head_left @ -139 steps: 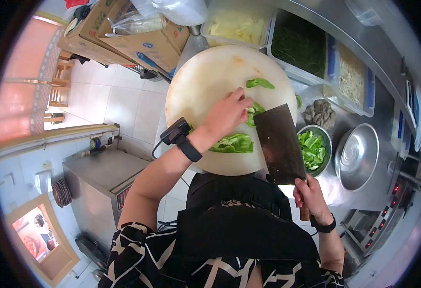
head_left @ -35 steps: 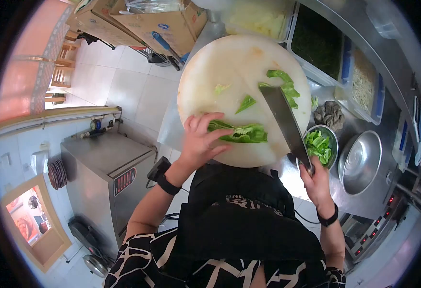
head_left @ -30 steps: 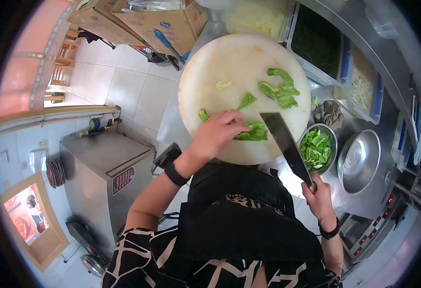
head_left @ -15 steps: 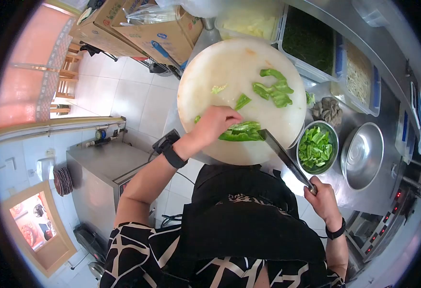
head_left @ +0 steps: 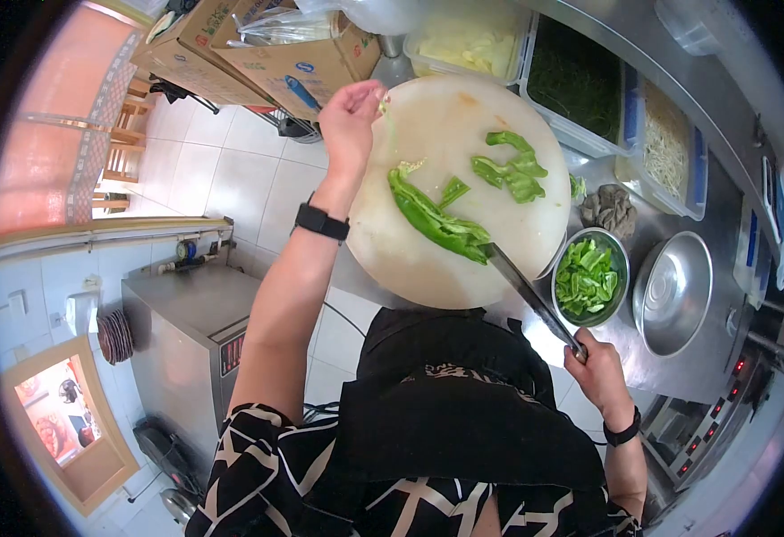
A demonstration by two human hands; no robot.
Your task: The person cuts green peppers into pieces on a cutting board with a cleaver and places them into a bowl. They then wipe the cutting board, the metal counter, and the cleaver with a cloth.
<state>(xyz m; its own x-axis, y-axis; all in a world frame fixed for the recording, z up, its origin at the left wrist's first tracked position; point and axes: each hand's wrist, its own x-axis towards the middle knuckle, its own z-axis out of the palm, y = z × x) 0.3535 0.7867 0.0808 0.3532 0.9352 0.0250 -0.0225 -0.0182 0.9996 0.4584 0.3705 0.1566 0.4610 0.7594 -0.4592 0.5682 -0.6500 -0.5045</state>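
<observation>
A long green pepper (head_left: 436, 224) lies slantwise on the round cutting board (head_left: 521, 237), its lower right end at the tip of a cleaver (head_left: 537, 300). The blade is turned nearly edge-on, and its contact there probably keeps the pepper from sliding. The right hand (head_left: 599, 369) is closed around the handle, outside the board's edge, which keeps the fingers well apart from the blade's tip. The left hand (head_left: 347, 116) is raised by the board's far left edge, thumb and fingers drawn together on a pale scrap (head_left: 383, 106); this pinch suits something so small and light.

Just above the pepper are a small green piece (head_left: 453, 191) and some pale seeds (head_left: 412, 166); farther right, a curled pepper piece (head_left: 524, 170) sits apart from the blade. The board offers room to move on its near left side and toward its far edge, whereas the right is tighter: a metal bowl (head_left: 627, 259) of cut pepper stands close to the rim, perhaps for a short reach. Beyond it on the steel tabletop (head_left: 691, 371) are a second bowl (head_left: 673, 291) and a crumpled cloth (head_left: 608, 210), with food containers (head_left: 580, 136) bordering the far side.
</observation>
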